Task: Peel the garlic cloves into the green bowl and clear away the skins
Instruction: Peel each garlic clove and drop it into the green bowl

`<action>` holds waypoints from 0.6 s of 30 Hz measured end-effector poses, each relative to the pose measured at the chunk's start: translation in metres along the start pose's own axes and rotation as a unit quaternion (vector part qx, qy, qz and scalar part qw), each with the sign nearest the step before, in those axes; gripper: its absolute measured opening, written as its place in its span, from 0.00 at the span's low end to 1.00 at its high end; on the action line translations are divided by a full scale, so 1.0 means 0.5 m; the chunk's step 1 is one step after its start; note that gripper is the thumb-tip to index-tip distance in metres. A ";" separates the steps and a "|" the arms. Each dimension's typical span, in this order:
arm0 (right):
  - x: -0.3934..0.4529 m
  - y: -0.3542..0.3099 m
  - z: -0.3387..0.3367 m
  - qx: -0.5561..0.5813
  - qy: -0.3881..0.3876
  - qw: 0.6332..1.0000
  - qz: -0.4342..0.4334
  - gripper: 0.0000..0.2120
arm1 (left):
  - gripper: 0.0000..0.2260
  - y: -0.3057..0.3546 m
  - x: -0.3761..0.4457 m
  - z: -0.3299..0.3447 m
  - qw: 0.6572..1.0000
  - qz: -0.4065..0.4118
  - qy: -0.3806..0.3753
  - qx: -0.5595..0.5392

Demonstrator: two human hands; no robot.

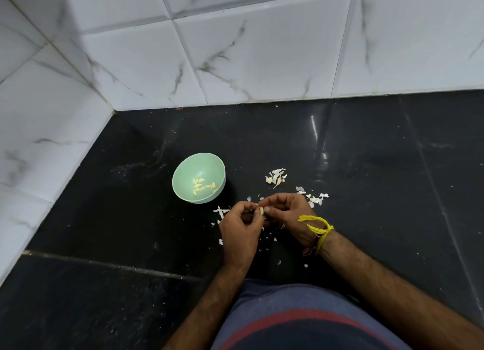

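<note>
Garlic clove [261, 210] sits pinched between the fingertips of both hands, left hand [239, 234] and right hand [285, 213] each in a closed grip on it just beside the green bowl [183, 190], probably so peeled cloves [203, 186] drop in easily while skins [276, 176] fall onto the dark desk [366, 166].

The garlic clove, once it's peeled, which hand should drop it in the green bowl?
Probably the left hand: it pinches the garlic clove and is nearer the green bowl.
</note>
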State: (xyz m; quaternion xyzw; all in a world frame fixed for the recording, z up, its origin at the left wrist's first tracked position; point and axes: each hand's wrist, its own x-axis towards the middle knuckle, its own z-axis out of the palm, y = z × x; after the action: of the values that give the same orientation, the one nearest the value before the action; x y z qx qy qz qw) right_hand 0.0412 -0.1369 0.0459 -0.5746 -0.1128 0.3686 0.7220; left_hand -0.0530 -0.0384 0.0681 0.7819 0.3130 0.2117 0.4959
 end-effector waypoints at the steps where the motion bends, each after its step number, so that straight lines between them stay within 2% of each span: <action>1: 0.001 -0.001 0.000 0.002 -0.001 1.000 0.002 0.06 | 0.05 -0.003 0.001 0.000 1.000 -0.004 -0.003 0.000; 6: 0.007 0.007 0.003 -0.020 0.016 1.000 0.010 0.08 | 0.04 -0.025 0.012 -0.009 0.997 -0.055 -0.052 -0.034; 12: -0.004 0.004 0.027 -0.031 0.043 0.999 -0.011 0.06 | 0.02 -0.011 0.010 -0.009 0.998 -0.028 0.040 0.026; 18: -0.005 -0.010 0.039 -0.059 0.018 0.997 -0.048 0.06 | 0.01 -0.005 0.017 -0.007 0.997 -0.026 0.050 0.045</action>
State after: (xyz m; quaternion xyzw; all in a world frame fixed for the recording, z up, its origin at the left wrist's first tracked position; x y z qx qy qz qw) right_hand 0.0301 -0.1245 0.0572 -0.6165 -0.1481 0.3159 0.7058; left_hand -0.0498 -0.0291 0.0673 0.7831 0.3669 0.2236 0.4495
